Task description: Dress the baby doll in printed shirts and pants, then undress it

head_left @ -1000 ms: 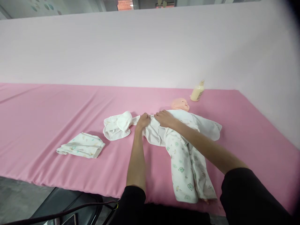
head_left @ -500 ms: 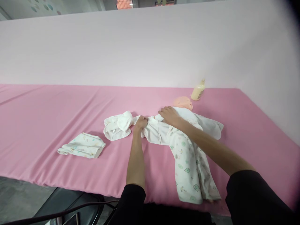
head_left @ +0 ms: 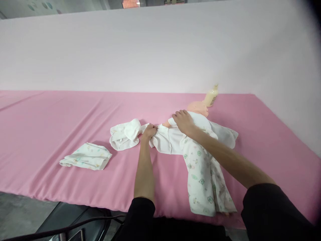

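Note:
A baby doll (head_left: pixel 198 107) lies on the pink-covered table, its head turned to the right. It wears a white top and printed trousers (head_left: pixel 200 180) with green and brown motifs. My right hand (head_left: pixel 184 123) is wrapped over the doll's upper body at the near shoulder. A bare bit of doll arm (head_left: pixel 166 124) shows out of its short white sleeve. My left hand (head_left: pixel 149 131) is closed on the sleeve end of a white baby shirt (head_left: pixel 167 139), which spreads out beside and under the doll. What lies inside that fist is hidden.
Left of my hands lie a bundled white cloth piece (head_left: pixel 125 134) and a folded printed cloth (head_left: pixel 87 156). A pale yellow pump bottle (head_left: pixel 211 96) stands behind the doll's head. A white wall (head_left: pixel 125 50) borders the back. Below the near edge is a black chair (head_left: pixel 75 217).
The doll has rolled slightly, its head a little further right. More of its bare arm shows near my right hand, which has moved slightly right and up. My left hand keeps its grip.

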Tool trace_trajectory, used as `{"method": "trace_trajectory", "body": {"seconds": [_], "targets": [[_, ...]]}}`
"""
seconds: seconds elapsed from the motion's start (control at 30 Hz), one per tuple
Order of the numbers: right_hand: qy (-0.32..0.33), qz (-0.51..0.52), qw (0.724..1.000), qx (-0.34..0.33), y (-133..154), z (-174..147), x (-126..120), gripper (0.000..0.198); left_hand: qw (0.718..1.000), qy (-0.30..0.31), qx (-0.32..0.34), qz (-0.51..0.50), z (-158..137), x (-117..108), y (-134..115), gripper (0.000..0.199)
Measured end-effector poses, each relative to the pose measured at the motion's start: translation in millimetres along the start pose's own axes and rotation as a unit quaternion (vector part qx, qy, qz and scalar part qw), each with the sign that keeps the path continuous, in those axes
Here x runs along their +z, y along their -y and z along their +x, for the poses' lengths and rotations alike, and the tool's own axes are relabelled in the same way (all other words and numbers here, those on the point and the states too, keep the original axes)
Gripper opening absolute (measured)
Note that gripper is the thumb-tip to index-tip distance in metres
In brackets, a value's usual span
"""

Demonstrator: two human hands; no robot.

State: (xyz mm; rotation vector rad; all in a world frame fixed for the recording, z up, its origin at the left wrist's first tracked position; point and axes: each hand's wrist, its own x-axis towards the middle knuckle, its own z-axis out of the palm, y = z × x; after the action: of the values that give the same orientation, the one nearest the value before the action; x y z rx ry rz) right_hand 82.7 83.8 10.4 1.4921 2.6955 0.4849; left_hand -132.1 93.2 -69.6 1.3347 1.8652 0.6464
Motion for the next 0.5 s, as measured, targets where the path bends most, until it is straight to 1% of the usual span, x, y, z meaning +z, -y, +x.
{"method": "trace_trajectory", "body": {"seconds": [0.2,0.27,0.37,0.43,0.5], "targets": [[-0.014,-0.022,0.999,0.017,3,0,3,0.035,1.000,0.011,0.014,0.004,0,2,-1,0.019],[-0.011,-0.025,0.999,0.018,4,0,3,0.038,1.000,0.012,0.029,0.002,-4,2,-7,0.016],[-0.004,-0.025,1.000,0.018,5,2,6,0.040,0.997,0.008,0.069,-0.016,-12,-3,-19,0.013],[-0.005,-0.021,1.000,0.017,6,4,8,0.039,0.994,0.026,0.100,-0.044,-17,-7,-26,0.019],[-0.010,-0.019,1.000,0.015,6,5,11,0.038,0.990,0.061,0.110,-0.061,-20,-9,-29,0.028]]}}
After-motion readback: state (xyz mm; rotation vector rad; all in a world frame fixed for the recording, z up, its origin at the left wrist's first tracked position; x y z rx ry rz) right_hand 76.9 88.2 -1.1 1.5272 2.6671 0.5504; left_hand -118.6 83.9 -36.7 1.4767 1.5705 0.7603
